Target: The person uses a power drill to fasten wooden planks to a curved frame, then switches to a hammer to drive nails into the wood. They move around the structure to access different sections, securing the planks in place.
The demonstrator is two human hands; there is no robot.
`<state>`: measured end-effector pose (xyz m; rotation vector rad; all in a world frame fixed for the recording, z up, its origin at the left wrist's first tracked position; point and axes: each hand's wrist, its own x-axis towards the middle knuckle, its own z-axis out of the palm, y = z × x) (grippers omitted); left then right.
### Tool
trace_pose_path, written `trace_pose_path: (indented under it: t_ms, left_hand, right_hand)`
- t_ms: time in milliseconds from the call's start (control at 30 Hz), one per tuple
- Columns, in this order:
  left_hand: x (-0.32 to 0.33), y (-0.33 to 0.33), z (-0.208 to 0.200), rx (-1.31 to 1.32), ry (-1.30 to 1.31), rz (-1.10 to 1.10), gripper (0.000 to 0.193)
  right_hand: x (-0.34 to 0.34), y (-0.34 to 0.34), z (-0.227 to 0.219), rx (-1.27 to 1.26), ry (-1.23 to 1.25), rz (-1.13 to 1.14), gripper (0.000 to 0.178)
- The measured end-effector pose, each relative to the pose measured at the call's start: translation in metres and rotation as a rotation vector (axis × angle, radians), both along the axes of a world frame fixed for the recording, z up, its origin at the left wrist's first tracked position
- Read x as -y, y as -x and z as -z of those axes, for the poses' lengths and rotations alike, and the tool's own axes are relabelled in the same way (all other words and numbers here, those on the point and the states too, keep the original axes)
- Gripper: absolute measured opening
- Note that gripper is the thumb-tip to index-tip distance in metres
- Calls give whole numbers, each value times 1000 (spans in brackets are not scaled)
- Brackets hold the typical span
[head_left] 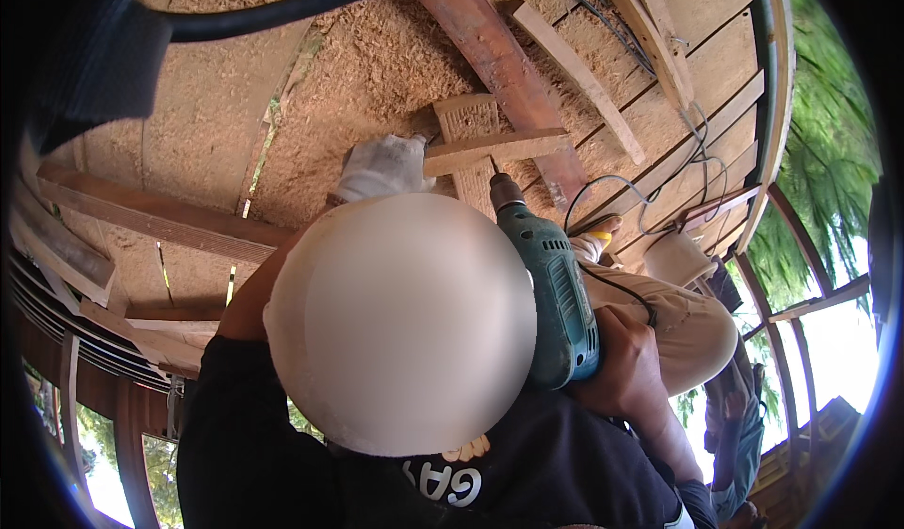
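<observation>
My right hand (626,355) is wrapped round the handle of a teal corded power drill (556,279). The drill's thin bit meets the near edge of a narrow wooden strip (518,145). At the strip's left end, my left hand (386,166), in a pale grey work glove, grips the wood; its fingertips are partly hidden. Under the strip lies a short wooden block (466,114), and its right end rests over a reddish-brown beam (508,72).
Sawdust (377,48) covers much of the plank floor. Loose battens (584,81) lie at the far right, near a black cable (650,195). A long beam (160,209) crosses the left side. My bent knee (702,341) is beside the drill. Another person (739,425) is at the lower right.
</observation>
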<state>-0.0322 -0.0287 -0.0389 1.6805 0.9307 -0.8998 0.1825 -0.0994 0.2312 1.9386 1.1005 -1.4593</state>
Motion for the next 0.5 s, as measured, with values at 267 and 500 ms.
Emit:
trace_pose_path:
  t_ms: [267, 500]
  left_hand:
    - [-11, -7, -7, -93, 50, 27, 51]
    - [-2, -3, -2, -16, -12, 38, 47]
  right_hand:
    - [-10, 4, -2, 57, -276, -123, 71]
    - [-2, 12, -1, 73, -381, -278, 77]
